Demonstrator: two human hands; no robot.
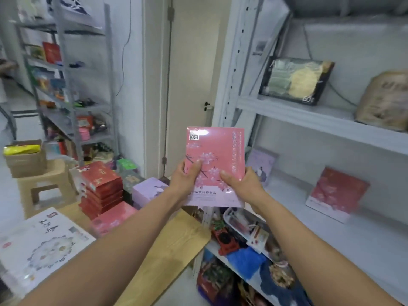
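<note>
Nearest, at lower left, a white printed sheet point(42, 241) carries black brush-style characters above a ring of small pictures; the characters are too blurred to read.

Past it, both forearms reach forward to a pink box point(217, 149), held in the air in front of the corner post of a grey shelf point(331, 228). The left hand point(184, 180) grips its lower left edge and the right hand point(242, 184) its lower right edge. Each thumb lies flat on the front face, and the other fingers point(180, 167) curl round behind, mostly hidden.

The box shows a small square logo with two characters at its top left. Columns of white Chinese characters run down its right side, too fine to read. A dark line of Chinese print sits near the bottom, where the pink fades to lilac.

It stands upright, face to the camera, with its long axis vertical and its top edge up, leaning slightly. It is flat, printed with pale blossoms on dark twigs, and wrapped in glossy film that catches glare.

Farther left, a stack of red boxes point(101, 184) stands on the floor beside a lilac box point(148, 191). On the shelf to the right, a matching pink box point(335, 193) leans against the back wall. One board higher, a dark box point(295, 80) is marked "60" at its lower corner, and a brown sack point(384, 100) sits beside it. A white door point(189, 74) stands behind.
</note>
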